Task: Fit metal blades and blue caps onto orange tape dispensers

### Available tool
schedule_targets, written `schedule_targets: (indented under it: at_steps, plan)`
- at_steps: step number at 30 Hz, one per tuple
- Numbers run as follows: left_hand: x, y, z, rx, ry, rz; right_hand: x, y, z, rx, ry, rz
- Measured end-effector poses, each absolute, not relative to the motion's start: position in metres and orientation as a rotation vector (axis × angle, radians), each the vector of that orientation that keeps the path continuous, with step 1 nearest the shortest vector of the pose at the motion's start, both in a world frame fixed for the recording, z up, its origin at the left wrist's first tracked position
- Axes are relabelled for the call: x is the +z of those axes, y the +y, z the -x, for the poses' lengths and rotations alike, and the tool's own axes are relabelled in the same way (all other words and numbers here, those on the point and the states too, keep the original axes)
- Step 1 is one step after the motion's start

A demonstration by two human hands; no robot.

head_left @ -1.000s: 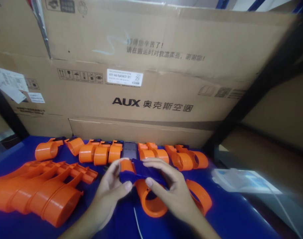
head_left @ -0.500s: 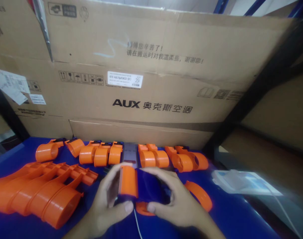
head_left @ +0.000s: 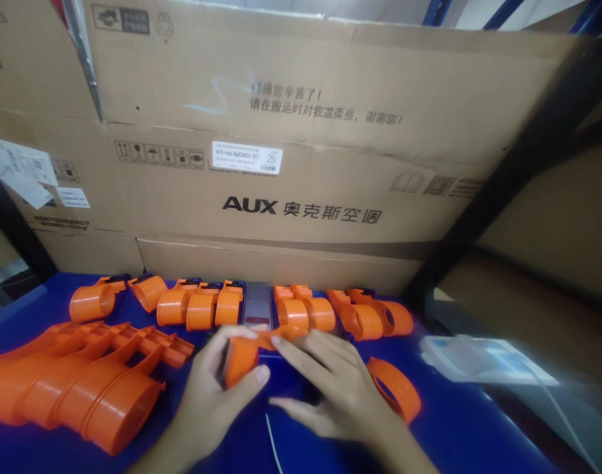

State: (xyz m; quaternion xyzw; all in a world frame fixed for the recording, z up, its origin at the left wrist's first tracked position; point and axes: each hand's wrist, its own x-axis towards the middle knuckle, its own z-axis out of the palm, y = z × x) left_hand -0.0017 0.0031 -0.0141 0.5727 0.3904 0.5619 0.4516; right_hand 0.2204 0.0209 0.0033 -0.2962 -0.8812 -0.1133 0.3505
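Observation:
An orange plastic tape dispenser (head_left: 242, 361) is held in front of me at the middle of the bench. My left hand (head_left: 216, 378) is closed on its wide end, with the thumb on the near side and the fingers behind. Over the dispenser's arm, my right hand (head_left: 330, 382) has its fingers stretched out and its thumb apart. The right index fingertip touches the orange arm. Part of the dispenser's far side is hidden behind the right fingers. Just right of that hand lies a loose orange ring part (head_left: 397, 388).
Nested orange dispenser frames (head_left: 78, 388) lie at the left. Several orange dispensers (head_left: 175, 306) line the back, with a grey device (head_left: 258, 306) among them. A cardboard box (head_left: 301, 164) walls the rear. A white packet (head_left: 483, 359) and a white cable (head_left: 274, 444) rest on the blue bench (head_left: 459, 428).
The dispenser has been turned and tilted in my left hand, so its arm now shows along the top. My right thumb has come off, and the right fingers have spread across the arm.

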Motion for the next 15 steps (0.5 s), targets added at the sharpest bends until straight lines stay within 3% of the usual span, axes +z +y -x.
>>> schedule_targets:
  at_steps: [15]
  plan:
    - [-0.0066, -0.003, 0.003, 1.427, 0.995, -1.334, 0.0, 0.0181, -0.217, -0.299, -2.26, 0.764]
